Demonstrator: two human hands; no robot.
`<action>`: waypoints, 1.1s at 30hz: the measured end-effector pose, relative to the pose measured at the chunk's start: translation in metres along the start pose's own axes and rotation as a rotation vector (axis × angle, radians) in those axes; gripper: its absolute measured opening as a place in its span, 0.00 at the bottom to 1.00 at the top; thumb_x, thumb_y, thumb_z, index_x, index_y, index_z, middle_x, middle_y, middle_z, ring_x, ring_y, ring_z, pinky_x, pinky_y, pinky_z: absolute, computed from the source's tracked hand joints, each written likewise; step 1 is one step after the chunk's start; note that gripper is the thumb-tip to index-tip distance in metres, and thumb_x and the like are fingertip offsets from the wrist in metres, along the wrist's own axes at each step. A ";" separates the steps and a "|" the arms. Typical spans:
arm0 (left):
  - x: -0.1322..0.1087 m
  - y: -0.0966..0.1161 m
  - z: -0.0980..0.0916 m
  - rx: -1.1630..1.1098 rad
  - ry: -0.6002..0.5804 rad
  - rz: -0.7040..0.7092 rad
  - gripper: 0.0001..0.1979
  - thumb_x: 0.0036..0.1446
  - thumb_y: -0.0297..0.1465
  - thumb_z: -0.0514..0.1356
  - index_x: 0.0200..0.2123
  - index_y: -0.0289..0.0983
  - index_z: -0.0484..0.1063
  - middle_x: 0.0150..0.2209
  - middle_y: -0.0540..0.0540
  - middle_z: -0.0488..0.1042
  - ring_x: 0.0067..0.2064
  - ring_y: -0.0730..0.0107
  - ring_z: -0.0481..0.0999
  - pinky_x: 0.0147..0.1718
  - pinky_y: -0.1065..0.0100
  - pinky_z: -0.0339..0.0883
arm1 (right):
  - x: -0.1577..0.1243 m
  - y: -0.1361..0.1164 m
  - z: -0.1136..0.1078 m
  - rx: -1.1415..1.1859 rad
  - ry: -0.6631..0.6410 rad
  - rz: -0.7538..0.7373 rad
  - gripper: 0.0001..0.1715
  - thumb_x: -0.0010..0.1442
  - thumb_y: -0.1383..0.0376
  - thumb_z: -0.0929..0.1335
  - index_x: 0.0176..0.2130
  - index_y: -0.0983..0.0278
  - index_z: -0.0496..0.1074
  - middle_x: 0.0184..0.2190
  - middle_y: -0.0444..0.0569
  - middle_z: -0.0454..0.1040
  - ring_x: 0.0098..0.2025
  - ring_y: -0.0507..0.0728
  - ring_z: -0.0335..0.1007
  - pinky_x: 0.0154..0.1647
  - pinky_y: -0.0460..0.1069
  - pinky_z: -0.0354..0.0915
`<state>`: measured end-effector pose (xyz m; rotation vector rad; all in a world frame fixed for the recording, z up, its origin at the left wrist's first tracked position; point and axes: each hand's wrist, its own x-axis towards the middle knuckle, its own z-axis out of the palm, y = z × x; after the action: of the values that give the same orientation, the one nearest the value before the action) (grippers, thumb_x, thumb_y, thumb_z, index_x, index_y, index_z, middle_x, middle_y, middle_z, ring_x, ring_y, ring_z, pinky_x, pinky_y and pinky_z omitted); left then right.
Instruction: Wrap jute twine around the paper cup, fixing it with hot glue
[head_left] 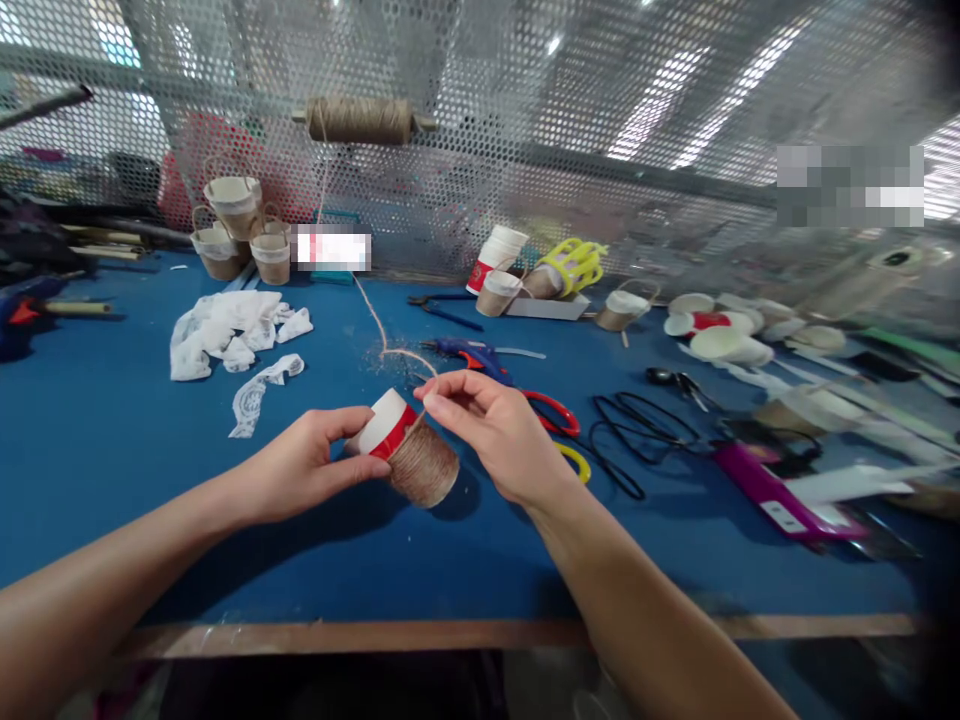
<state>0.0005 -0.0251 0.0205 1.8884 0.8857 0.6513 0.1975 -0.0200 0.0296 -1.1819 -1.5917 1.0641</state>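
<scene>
Tilted above the blue table is a paper cup (388,425) in red and white, its lower part wrapped in brown twine (425,463). My left hand (319,462) grips it at the white end, thumb and fingers on either side. With thumb and forefinger pinched, my right hand (487,425) holds the twine strand beside the upper edge of the wrapping. From there the strand runs up to a twine spool (358,120) mounted on the mesh. Just behind my right hand lies a blue glue gun (472,355), partly covered by the hand.
White lace (225,330) lies at the left, with twine-wrapped cups (234,208) behind. Scissors with red and yellow handles (555,412), a black cable (637,430) and pliers (446,308) lie nearby. Paper cups (724,335) and a purple item (784,495) are at the right.
</scene>
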 end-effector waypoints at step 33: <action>0.000 -0.003 -0.001 -0.052 -0.027 0.172 0.05 0.53 0.28 0.58 0.33 0.34 0.71 0.33 0.49 0.75 0.33 0.71 0.70 0.33 0.74 0.63 | -0.009 0.002 0.001 0.129 -0.014 0.074 0.09 0.55 0.60 0.64 0.31 0.64 0.64 0.31 0.47 0.68 0.35 0.52 0.64 0.38 0.51 0.61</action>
<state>-0.0015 -0.0239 0.0182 1.9360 0.6879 0.7438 0.1988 -0.0285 0.0267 -1.1558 -1.4765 1.2069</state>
